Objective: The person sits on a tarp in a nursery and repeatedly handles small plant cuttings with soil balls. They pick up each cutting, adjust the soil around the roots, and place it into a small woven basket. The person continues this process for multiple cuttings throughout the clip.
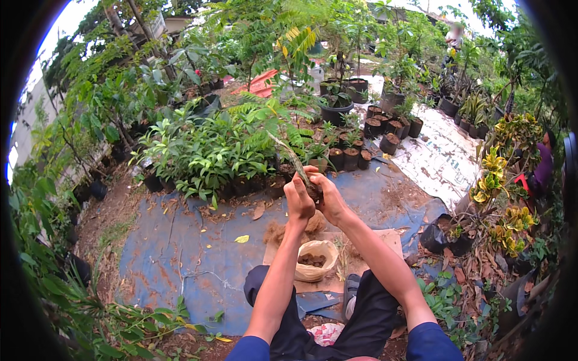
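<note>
Both my hands are raised in front of me around the base of a plant with a pale, woody stem (289, 155). My left hand (300, 198) closes on the lower stem, thumb up. My right hand (328, 198) grips a dark brown clump (314, 193) at the stem's lower end, partly hidden by the fingers. The stem leans up and to the left, towards feathery green leaves. Below my hands, an open, pale plastic bag (316, 273) holds brown, crumbly material (311, 260). It stands on a tan board (388, 239), with brown fibre (275, 232) at the board's far side.
A blue tarp (158, 252) covers the ground. Leafy seedlings (216, 153) and potted plants (350, 158) line its far edge. A white printed sheet (438, 153) lies beyond at the right. Yellow-leaved shrubs (492, 180) stand at the right, near a person in purple (542, 164). Another person (454, 40) stands far back.
</note>
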The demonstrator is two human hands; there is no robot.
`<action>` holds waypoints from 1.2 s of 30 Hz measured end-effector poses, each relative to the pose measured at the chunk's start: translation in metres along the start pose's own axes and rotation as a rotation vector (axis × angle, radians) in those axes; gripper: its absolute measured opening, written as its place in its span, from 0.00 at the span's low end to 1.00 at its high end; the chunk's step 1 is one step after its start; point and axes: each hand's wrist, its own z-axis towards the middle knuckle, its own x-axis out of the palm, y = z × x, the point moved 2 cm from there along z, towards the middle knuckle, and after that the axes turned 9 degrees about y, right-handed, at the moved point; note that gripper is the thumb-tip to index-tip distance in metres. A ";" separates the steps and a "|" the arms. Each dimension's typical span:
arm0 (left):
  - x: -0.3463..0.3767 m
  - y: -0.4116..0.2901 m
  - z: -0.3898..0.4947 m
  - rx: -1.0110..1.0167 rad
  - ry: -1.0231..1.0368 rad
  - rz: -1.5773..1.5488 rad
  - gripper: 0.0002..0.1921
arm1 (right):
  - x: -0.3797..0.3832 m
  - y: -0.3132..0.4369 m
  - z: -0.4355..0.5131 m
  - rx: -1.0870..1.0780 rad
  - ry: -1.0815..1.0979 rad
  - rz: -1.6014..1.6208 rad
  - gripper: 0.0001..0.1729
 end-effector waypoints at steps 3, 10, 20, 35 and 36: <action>0.000 -0.005 0.002 -0.017 0.082 -0.031 0.39 | -0.005 -0.005 0.006 0.010 -0.002 0.025 0.20; 0.000 -0.006 0.002 0.017 0.056 0.086 0.37 | -0.003 -0.006 0.007 -0.110 0.045 0.088 0.19; -0.005 0.003 0.000 -0.178 -0.050 -0.094 0.37 | -0.004 -0.010 0.005 -0.054 0.023 -0.169 0.25; -0.012 0.008 0.003 -0.313 -0.064 -0.197 0.33 | 0.007 -0.011 -0.001 -0.037 -0.066 -0.074 0.27; -0.012 0.013 0.003 -0.374 -0.092 -0.283 0.30 | 0.006 -0.010 0.001 -0.114 -0.162 -0.232 0.26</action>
